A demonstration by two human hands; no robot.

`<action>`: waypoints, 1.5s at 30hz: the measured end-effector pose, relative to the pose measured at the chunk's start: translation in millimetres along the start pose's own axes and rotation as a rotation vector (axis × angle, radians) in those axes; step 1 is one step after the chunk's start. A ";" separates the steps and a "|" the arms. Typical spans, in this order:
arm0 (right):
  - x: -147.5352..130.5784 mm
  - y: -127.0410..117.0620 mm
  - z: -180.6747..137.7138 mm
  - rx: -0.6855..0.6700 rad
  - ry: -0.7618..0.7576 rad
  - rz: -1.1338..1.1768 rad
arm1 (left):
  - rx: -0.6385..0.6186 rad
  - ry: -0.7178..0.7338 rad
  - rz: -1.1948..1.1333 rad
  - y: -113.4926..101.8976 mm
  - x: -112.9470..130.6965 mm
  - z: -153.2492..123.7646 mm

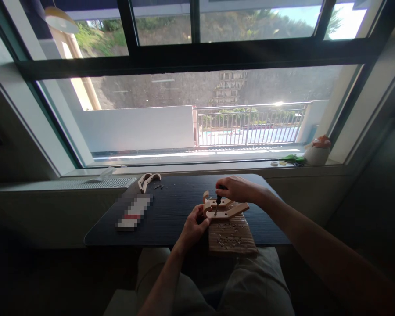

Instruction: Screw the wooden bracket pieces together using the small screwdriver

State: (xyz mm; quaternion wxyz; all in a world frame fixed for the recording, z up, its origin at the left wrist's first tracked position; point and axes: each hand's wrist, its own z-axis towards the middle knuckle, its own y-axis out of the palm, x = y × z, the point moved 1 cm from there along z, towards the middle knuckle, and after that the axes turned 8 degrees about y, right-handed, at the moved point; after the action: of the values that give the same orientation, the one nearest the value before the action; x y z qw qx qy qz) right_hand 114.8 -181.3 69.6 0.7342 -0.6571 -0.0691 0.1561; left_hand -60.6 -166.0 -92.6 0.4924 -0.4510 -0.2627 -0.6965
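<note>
My right hand (233, 188) is closed round the dark handle of a screwdriver (218, 200), which stands nearly upright. Its tip points down onto the near one of two pale, curved wooden pieces, where dark holes show; I cannot make out a screw under it. Fingers of my left hand (195, 223) close on the rounded left end of this near wooden piece (232, 213). Just behind it lies the far wooden piece (210, 202). Both rest on a brown wooden board (213, 248) with small marks or bits across its surface, overhanging the table's front edge.
On the dark table (177, 219), more curved wooden pieces (145, 181) lie at the back left beside small screw-like bits (158, 187). A blurred-out flat item (134, 213) is in front of them. A white pot (317, 153) stands on the windowsill at right.
</note>
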 end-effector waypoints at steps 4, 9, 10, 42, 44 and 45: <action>2.3 -4.4 -2.6 0.018 0.004 0.025 | -0.009 -0.005 -0.001 0.1 3.8 -0.5; -3.6 -9.5 -3.9 0.033 -0.067 -0.011 | -0.004 -0.004 0.002 0.3 4.8 0.4; -4.9 -9.6 -3.5 0.041 -0.079 -0.012 | 0.001 -0.009 0.009 0.2 4.3 0.5; 3.5 3.7 3.0 0.007 -0.115 0.122 | -0.014 0.001 0.019 0.2 2.7 0.5; 3.2 4.8 2.9 0.023 -0.120 0.119 | -0.008 0.001 0.019 0.0 2.3 0.4; 3.0 4.8 2.5 0.034 -0.124 0.115 | -0.006 0.001 0.017 0.0 1.9 0.4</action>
State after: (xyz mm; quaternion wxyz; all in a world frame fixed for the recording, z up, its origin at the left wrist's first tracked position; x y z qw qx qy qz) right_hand 116.2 -177.6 64.8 0.7296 -0.6363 -0.0737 0.2394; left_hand -60.6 -166.5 -90.7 0.4968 -0.4545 -0.2567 -0.6933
